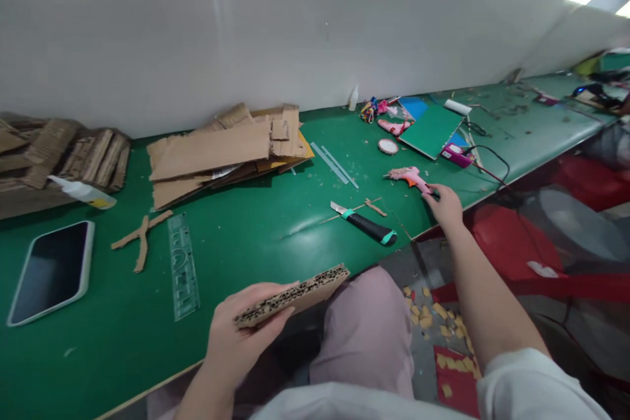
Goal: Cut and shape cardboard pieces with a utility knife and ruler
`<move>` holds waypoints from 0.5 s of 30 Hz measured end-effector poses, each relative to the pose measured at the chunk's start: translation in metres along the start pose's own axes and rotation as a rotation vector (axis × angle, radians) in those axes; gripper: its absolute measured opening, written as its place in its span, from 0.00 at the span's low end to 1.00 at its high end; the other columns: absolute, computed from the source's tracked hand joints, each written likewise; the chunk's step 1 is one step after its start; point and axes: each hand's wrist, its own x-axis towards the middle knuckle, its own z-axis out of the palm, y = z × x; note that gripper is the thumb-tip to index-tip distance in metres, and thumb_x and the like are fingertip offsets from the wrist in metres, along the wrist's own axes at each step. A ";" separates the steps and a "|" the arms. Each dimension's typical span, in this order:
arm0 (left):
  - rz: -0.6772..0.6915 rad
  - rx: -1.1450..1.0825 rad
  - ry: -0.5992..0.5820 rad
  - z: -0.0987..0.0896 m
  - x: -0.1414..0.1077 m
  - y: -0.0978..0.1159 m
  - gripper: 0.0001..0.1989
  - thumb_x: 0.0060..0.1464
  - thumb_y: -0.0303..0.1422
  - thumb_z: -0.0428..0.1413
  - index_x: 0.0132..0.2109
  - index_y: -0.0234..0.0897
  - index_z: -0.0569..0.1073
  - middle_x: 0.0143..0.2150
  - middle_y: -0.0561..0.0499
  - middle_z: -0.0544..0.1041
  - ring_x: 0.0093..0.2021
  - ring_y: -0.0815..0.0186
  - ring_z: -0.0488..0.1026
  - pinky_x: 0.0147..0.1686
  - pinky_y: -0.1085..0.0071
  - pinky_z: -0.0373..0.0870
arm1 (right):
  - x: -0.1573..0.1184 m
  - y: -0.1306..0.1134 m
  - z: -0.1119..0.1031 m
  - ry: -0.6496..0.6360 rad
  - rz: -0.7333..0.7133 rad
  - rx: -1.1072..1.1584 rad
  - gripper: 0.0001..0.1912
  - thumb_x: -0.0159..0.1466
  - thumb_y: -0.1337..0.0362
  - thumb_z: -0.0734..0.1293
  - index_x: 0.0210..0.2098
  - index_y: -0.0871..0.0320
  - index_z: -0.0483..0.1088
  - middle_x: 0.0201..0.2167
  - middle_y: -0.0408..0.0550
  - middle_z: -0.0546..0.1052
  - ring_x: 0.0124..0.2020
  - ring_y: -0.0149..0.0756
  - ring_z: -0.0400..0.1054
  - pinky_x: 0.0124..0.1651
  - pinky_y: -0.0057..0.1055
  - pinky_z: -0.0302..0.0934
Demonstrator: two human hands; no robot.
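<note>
Layered, rough-edged cardboard (295, 295) sits between left fingers (268, 331).

Green runs right along the tabletop (246, 246), and there on it glows the glue gun (411, 176), soft pink with a flash of orange at the trigger, while the cardboard block (300, 296) shows plain tan, its cut edge peppered with dark flecks! Black with bright teal trim, that's the cutter (370, 226), and look at the vivid purple box (457, 155), the red chair (514, 239) and those dusty mauve trousers (367, 328) against a pale grey wall (246, 33)!
</note>
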 end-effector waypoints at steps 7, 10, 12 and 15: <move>0.017 0.002 -0.009 0.002 0.005 0.001 0.10 0.47 0.24 0.59 0.39 0.40 0.77 0.34 0.52 0.81 0.32 0.67 0.78 0.32 0.77 0.75 | 0.007 -0.004 0.006 -0.106 -0.039 -0.186 0.19 0.59 0.64 0.60 0.48 0.62 0.70 0.43 0.60 0.74 0.41 0.46 0.67 0.41 0.38 0.59; 0.010 -0.001 0.010 0.003 0.004 0.001 0.09 0.47 0.25 0.59 0.38 0.39 0.77 0.34 0.51 0.81 0.31 0.67 0.78 0.32 0.78 0.75 | 0.007 -0.009 0.002 -0.130 -0.047 -0.215 0.18 0.59 0.63 0.61 0.47 0.61 0.70 0.40 0.58 0.75 0.39 0.44 0.67 0.38 0.35 0.58; -0.005 0.011 0.042 0.004 0.003 0.001 0.09 0.47 0.25 0.60 0.37 0.40 0.77 0.34 0.52 0.81 0.31 0.68 0.78 0.32 0.78 0.74 | 0.004 -0.013 0.001 -0.124 -0.046 -0.218 0.18 0.59 0.61 0.61 0.46 0.60 0.71 0.39 0.56 0.75 0.38 0.43 0.67 0.37 0.34 0.59; -0.092 0.053 0.172 0.007 0.001 0.001 0.06 0.47 0.29 0.60 0.36 0.39 0.77 0.32 0.53 0.80 0.30 0.68 0.77 0.31 0.78 0.74 | -0.004 -0.024 0.002 -0.098 -0.037 -0.208 0.20 0.60 0.58 0.62 0.48 0.61 0.70 0.38 0.56 0.75 0.39 0.44 0.68 0.38 0.35 0.60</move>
